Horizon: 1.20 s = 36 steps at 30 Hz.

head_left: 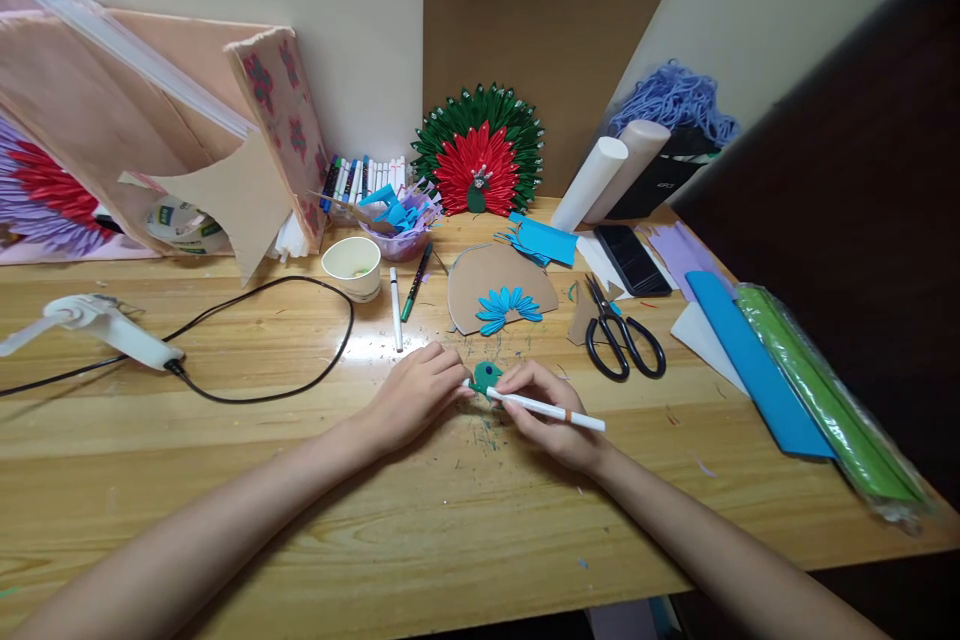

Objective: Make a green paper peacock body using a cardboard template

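A white marker [561, 412] with an orange-brown band is pinched in my right hand [555, 415], its narrow end pointing left. My left hand [424, 395] has its fingers closed on a small white marker cap [466, 384], in line with the marker and a short gap from it. Between my hands lies a small green cut-out [484, 375] with a dark blue dot on it, partly covered by my fingers. Just beyond is a brown cardboard piece [472, 285] bearing blue petals [510, 308]. Whether either hand presses on the cut-out, I cannot tell.
Black-handled scissors [624, 335] and a phone [634, 260] lie on the right. A paper cup [351, 267], two loose markers and a glue gun [112, 330] with its black cord are on the left. A red-and-green petal fan [480, 145] stands at the back.
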Motion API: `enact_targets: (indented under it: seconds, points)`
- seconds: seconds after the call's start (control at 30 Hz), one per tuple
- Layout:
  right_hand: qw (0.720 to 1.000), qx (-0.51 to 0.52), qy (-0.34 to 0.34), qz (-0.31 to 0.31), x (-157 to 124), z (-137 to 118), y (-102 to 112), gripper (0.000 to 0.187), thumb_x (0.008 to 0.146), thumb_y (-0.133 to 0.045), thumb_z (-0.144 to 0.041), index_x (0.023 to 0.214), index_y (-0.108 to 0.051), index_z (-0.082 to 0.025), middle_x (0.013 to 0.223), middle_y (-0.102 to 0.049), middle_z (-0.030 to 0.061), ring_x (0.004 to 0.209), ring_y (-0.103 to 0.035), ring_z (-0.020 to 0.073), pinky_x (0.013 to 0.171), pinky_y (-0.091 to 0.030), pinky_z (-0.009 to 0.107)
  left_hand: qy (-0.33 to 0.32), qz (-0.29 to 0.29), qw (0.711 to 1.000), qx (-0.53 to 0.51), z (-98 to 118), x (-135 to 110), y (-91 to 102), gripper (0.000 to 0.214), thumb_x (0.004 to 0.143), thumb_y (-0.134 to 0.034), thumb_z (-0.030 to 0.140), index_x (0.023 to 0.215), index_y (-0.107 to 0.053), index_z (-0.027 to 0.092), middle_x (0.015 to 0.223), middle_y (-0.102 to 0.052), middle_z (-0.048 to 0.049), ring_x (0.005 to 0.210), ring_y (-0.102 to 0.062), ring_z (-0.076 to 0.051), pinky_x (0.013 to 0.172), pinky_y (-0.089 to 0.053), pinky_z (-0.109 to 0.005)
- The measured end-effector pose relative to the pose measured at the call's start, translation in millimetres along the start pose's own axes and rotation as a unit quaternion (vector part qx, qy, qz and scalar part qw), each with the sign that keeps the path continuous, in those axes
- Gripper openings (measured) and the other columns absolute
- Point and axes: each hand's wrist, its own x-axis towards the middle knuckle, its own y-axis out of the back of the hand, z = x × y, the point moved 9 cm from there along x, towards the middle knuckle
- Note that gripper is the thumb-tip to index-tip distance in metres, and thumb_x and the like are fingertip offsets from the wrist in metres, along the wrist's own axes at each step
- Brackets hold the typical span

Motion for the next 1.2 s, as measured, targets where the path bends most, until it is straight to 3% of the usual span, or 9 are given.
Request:
enact_targets:
  seconds: [0.23,0.5,0.57,0.67,0.73,0.8,0.93,1.07,1.2]
  points:
    - [0.994,-0.073,0.064,-0.057,-2.8,-11.9,-7.8,0.007,0.083,-0.055,-0.016,0.087,-0.058,-0.02,0.081,-0.064,0.005,0.074,-0.06,0.0168,0.066,-0.047,0.031,-0.097,-0.011,0.992,0.074,24.7,-3.3,-0.7,0.036,0.096,-0.034,0.033,0.072,-0.055,0.015,0.07,-0.055,-0.0037,0.064,-0.042,-0.016,0.057,-0.031,-0.029]
    - [0.973,-0.071,0.195,-0.097,-12.0,-42.2,-18.1,0.016,0.08,-0.057,-0.013,0.093,-0.054,-0.023,0.08,-0.064,0.0032,0.072,-0.059,0.0161,0.065,-0.047,0.03,-0.091,-0.069,0.992,-0.057,48.5,-4.1,7.2,0.028,0.094,-0.033,0.026,0.075,-0.051,0.016,0.072,-0.055,-0.0031,0.065,-0.042,-0.016,0.058,-0.033,-0.028]
    - [0.981,-0.075,0.165,-0.071,-8.5,-38.0,-14.8,0.016,0.084,-0.054,-0.017,0.098,-0.054,-0.024,0.084,-0.064,0.0033,0.075,-0.06,0.0163,0.068,-0.048,0.031,-0.054,-0.069,0.993,-0.078,43.9,-1.1,15.7,0.031,0.095,-0.031,0.029,0.075,-0.051,0.017,0.072,-0.056,-0.0027,0.066,-0.043,-0.016,0.061,-0.035,-0.028]
    - [0.994,-0.1,0.026,0.022,0.1,-12.5,1.1,0.03,0.085,-0.056,-0.024,0.114,-0.048,-0.025,0.093,-0.062,0.0045,0.083,-0.06,0.0179,0.074,-0.049,0.033,0.095,0.021,0.995,-0.03,8.6,3.5,47.6,0.039,0.096,-0.024,0.031,0.073,-0.053,0.017,0.072,-0.056,-0.0039,0.07,-0.046,-0.017,0.064,-0.036,-0.029]
    - [0.985,-0.154,-0.044,0.057,2.5,2.1,7.9,0.053,0.075,-0.068,-0.027,0.121,-0.042,-0.023,0.099,-0.058,0.0061,0.089,-0.057,0.0206,0.08,-0.048,0.037,0.225,0.084,0.968,0.073,-23.3,-2.0,70.6,0.04,0.096,-0.025,0.031,0.073,-0.054,0.016,0.072,-0.056,-0.0057,0.072,-0.048,-0.02,0.064,-0.036,-0.031]
    - [0.971,-0.224,-0.063,0.051,5.7,7.9,7.5,0.066,0.064,-0.075,-0.024,0.121,-0.042,-0.02,0.103,-0.055,0.0079,0.095,-0.054,0.0238,0.086,-0.045,0.041,0.296,0.067,0.934,0.189,-45.0,-5.4,76.3,0.04,0.095,-0.028,0.031,0.07,-0.056,0.015,0.072,-0.058,-0.0087,0.073,-0.049,-0.023,0.065,-0.035,-0.034]
    - [0.958,-0.276,-0.071,0.023,10.7,10.7,3.3,0.046,0.069,-0.064,-0.014,0.112,-0.048,-0.018,0.1,-0.055,0.0079,0.096,-0.053,0.0241,0.087,-0.045,0.041,0.307,0.014,0.907,0.287,-64.9,-2.0,58.4,0.036,0.093,-0.031,0.022,0.075,-0.06,0.013,0.075,-0.061,-0.0122,0.074,-0.051,-0.026,0.067,-0.036,-0.037]
    - [0.964,-0.257,-0.071,0.023,10.0,8.7,5.8,0.039,0.068,-0.056,-0.008,0.106,-0.052,-0.019,0.101,-0.055,0.0076,0.098,-0.054,0.0229,0.087,-0.045,0.038,0.302,0.038,0.899,0.314,-60.6,0.2,52.4,0.028,0.09,-0.038,0.024,0.082,-0.061,0.01,0.081,-0.06,-0.0142,0.078,-0.051,-0.028,0.071,-0.039,-0.04]
    - [0.98,-0.181,-0.071,0.041,11.1,13.9,16.1,0.041,0.067,-0.056,-0.007,0.105,-0.053,-0.022,0.096,-0.056,0.0058,0.085,-0.058,0.0203,0.077,-0.049,0.035,0.227,0.064,0.952,0.197,-33.0,11.9,51.2,0.024,0.09,-0.036,0.018,0.09,-0.059,0.012,0.091,-0.059,-0.0137,0.085,-0.052,-0.026,0.075,-0.042,-0.041]
